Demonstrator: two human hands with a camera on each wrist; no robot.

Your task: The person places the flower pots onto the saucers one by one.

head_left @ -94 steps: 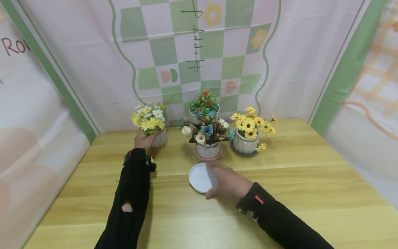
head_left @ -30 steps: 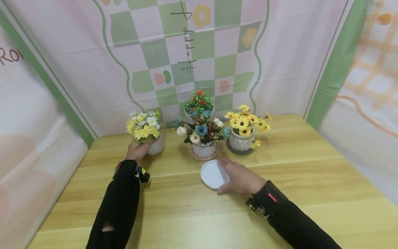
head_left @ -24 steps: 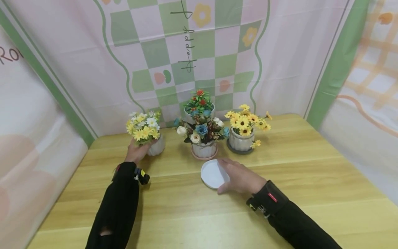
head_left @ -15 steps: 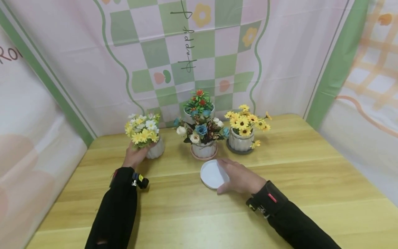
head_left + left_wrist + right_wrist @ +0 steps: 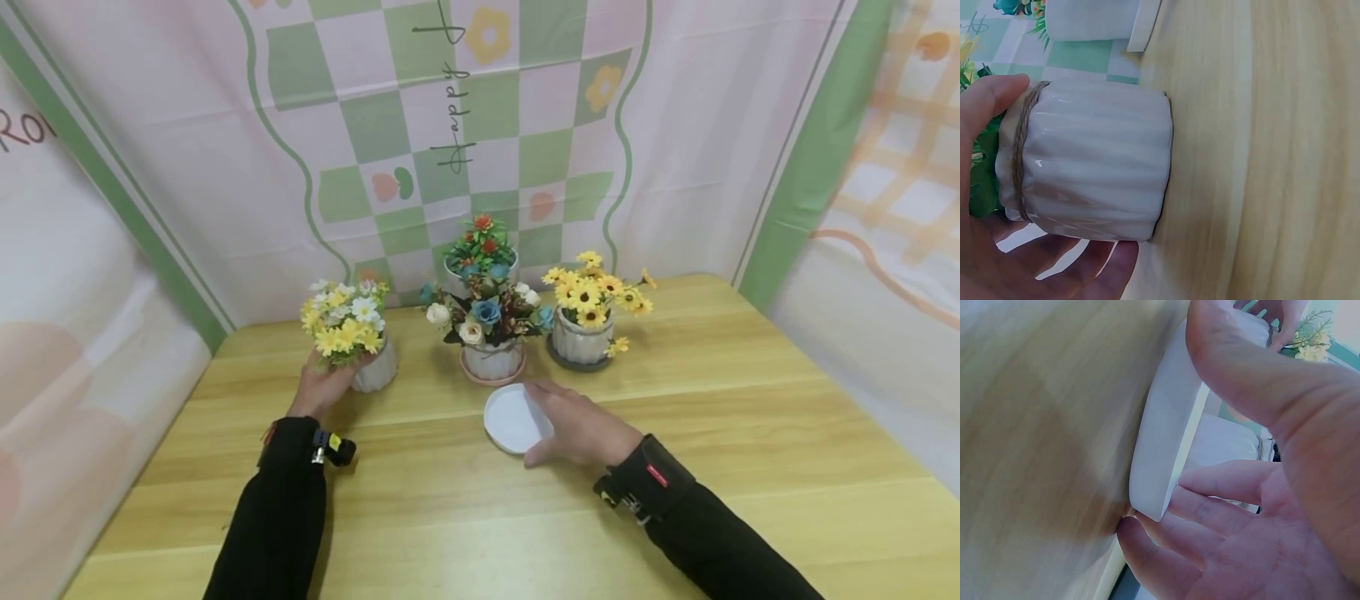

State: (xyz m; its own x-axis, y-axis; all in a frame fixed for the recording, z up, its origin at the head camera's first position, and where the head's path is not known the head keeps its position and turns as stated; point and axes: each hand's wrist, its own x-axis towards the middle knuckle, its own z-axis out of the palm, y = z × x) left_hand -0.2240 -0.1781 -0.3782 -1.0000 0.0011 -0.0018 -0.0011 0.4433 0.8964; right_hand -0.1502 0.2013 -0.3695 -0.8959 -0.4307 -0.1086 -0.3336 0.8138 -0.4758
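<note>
My left hand grips a white ribbed flowerpot with yellow and white flowers, at the left of the table. In the left wrist view the thumb lies at the rim by a twine band, and the fingers curl along the pot's far side. The pot appears upright at table level. At the table's middle my right hand holds a small white saucer by its edge, thumb on the near side and fingers on the far side. The right wrist view shows the saucer lying on the wood.
A pot of blue and cream roses stands on a pink saucer just behind the white one. Right of it, yellow daisies sit in a pot on a dark saucer. Red flowers rise behind, against the patterned cloth. The wooden table extends forward.
My left hand has drawn the pot of yellow and white flowers towards me. The right hand and saucer shifted slightly rightwards earlier and have stayed put over the last second.
</note>
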